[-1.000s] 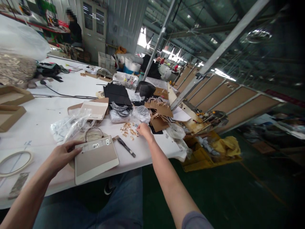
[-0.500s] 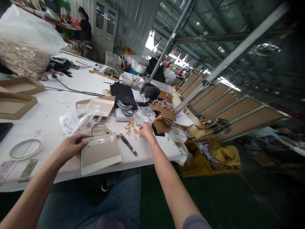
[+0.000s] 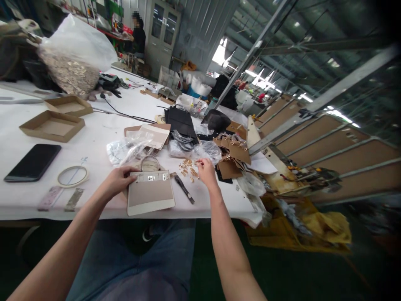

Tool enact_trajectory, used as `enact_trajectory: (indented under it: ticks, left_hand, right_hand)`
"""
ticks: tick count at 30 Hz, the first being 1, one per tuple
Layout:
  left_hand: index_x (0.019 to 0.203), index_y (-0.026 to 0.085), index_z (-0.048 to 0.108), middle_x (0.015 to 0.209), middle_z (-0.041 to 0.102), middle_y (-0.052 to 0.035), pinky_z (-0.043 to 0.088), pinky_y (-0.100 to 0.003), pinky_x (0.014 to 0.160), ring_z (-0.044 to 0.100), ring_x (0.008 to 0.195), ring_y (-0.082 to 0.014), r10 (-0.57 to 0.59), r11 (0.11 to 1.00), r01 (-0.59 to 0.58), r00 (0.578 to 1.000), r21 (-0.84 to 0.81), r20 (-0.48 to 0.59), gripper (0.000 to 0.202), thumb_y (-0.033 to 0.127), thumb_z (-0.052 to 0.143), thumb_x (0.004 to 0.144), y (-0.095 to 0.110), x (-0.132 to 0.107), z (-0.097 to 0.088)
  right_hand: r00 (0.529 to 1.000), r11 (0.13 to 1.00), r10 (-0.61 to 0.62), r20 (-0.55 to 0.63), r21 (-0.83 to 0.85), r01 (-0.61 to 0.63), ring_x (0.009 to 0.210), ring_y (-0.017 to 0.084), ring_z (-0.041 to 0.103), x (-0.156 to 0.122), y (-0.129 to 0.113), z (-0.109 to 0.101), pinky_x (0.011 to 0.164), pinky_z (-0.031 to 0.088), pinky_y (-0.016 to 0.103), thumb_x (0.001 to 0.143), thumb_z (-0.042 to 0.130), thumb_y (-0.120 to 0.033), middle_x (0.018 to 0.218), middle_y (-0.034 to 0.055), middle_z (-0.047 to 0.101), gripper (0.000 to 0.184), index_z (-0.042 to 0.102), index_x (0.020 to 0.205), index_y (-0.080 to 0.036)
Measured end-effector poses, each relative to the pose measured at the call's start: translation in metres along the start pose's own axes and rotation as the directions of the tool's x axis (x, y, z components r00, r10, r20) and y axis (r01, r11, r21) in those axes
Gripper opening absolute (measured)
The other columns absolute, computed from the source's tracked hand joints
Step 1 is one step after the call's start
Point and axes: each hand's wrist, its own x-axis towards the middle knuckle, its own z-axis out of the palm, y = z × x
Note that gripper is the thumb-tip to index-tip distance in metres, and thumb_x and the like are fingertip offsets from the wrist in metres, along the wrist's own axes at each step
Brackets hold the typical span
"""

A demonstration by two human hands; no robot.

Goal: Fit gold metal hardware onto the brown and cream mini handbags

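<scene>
My left hand [image 3: 121,180] is closed on the upper left edge of a beige panel [image 3: 151,193], thumb on top. The panel has cream borders and small metal fittings set in its top strip. It lies near the table's front edge. My right hand [image 3: 206,171] is pinched at the right side of a scatter of small gold metal pieces [image 3: 187,163]; what sits between its fingertips is too small to make out. Between panel and right hand lies a dark flat-handled tool [image 3: 184,189]. Behind the panel, a ring-shaped roll [image 3: 150,163] is partly hidden.
A phone [image 3: 33,162], a tape roll [image 3: 72,176] and cardboard trays [image 3: 52,125] occupy the left. Plastic bags [image 3: 128,148], black sheets [image 3: 180,121] and brown panels [image 3: 233,152] lie behind my hands. A metal post [image 3: 275,121] rises at right. Someone sits far back.
The view has swung left, bringing the whole phone and trays into sight. Both hands keep nearly the same places relative to the panel and the gold pieces.
</scene>
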Motion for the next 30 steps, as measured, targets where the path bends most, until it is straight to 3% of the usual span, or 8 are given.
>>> enact_trajectory:
  ticks: [3,6,9,12,14,20,25,30]
  left_hand:
    - [0.133,0.018,0.092,0.122,0.090,-0.0108,0.064,-0.042,0.091,0.081,0.106,-0.0359,-0.002,0.999,0.002,1.000,-0.045,0.002,0.058,0.056,0.079,0.090,-0.001,-0.001,0.001]
    - [0.133,0.020,0.092,0.126,0.090,-0.0097,0.063,-0.042,0.094,0.082,0.110,-0.0354,0.008,0.998,-0.007,1.000,-0.058,0.006,0.055,0.054,0.080,0.091,0.001,-0.004,0.001]
    - [0.132,0.019,0.092,0.127,0.090,-0.0104,0.061,-0.042,0.098,0.081,0.114,-0.0364,0.016,0.998,-0.014,1.000,-0.069,0.025,0.055,0.054,0.080,0.090,0.008,-0.007,-0.002]
    - [0.133,0.018,0.091,0.130,0.089,-0.0119,0.061,-0.043,0.098,0.081,0.118,-0.0380,0.007,0.994,-0.001,0.998,-0.106,0.054,0.059,0.054,0.082,0.086,0.018,-0.010,-0.008]
    - [0.133,0.018,0.091,0.128,0.090,-0.0115,0.062,-0.043,0.097,0.081,0.115,-0.0373,-0.006,0.991,0.017,0.996,-0.132,0.085,0.061,0.053,0.084,0.083,0.021,-0.011,-0.012]
    - [0.137,0.019,0.091,0.114,0.090,-0.0097,0.059,-0.037,0.081,0.078,0.097,-0.0300,-0.034,0.980,0.053,0.994,-0.193,0.101,0.059,0.046,0.085,0.084,0.009,-0.007,-0.013]
    - [0.136,0.020,0.091,0.121,0.090,-0.0102,0.062,-0.038,0.089,0.080,0.108,-0.0319,-0.037,0.967,0.057,0.996,-0.247,0.085,0.060,0.048,0.089,0.083,-0.004,-0.004,-0.011]
    - [0.123,0.019,0.093,0.120,0.090,-0.0117,0.063,-0.040,0.091,0.080,0.110,-0.0343,-0.036,0.975,0.044,0.999,-0.218,0.041,0.053,0.051,0.089,0.080,0.002,-0.003,-0.013]
  right_hand:
    - [0.978,0.918,-0.186,-0.091,0.340,0.206,0.119,0.028,0.076,-0.022,-0.046,0.014,0.107,0.061,0.036,0.114,0.061,-0.030,0.131,0.0158,0.080,0.024,0.080,0.119,-0.017]
    - [0.962,0.777,-0.266,-0.065,0.576,0.254,0.104,0.024,0.077,-0.051,-0.100,0.038,0.094,0.062,0.034,0.113,0.070,-0.037,0.116,0.0078,0.082,0.024,0.080,0.129,-0.021]
    - [0.940,0.674,-0.339,0.023,0.703,0.226,0.089,0.020,0.076,-0.077,-0.145,0.063,0.084,0.062,0.031,0.112,0.072,-0.031,0.108,0.0014,0.079,0.043,0.069,0.155,-0.025]
    - [0.890,0.665,-0.453,0.058,0.687,0.294,0.097,0.021,0.077,-0.088,-0.170,0.080,0.091,0.064,0.033,0.115,0.062,-0.019,0.113,0.0032,0.079,0.025,0.079,0.131,-0.025]
    - [0.857,0.681,-0.513,0.055,0.634,0.367,0.115,0.023,0.077,-0.089,-0.178,0.086,0.106,0.063,0.037,0.115,0.057,-0.013,0.122,0.0062,0.079,0.028,0.081,0.121,-0.024]
    - [0.780,0.756,-0.598,0.185,0.454,0.471,0.125,0.028,0.072,-0.085,-0.187,0.094,0.113,0.063,0.041,0.110,0.088,-0.030,0.144,0.0110,0.069,0.042,0.073,0.148,-0.024]
    - [0.780,0.765,-0.602,0.172,0.403,0.502,0.125,0.026,0.072,-0.081,-0.190,0.107,0.114,0.062,0.039,0.119,0.076,-0.030,0.140,0.0098,0.068,0.024,0.073,0.142,-0.025]
    - [0.780,0.768,-0.607,0.153,0.366,0.526,0.125,0.027,0.071,-0.080,-0.187,0.118,0.111,0.062,0.040,0.123,0.067,-0.033,0.140,0.0114,0.068,0.021,0.070,0.142,-0.023]
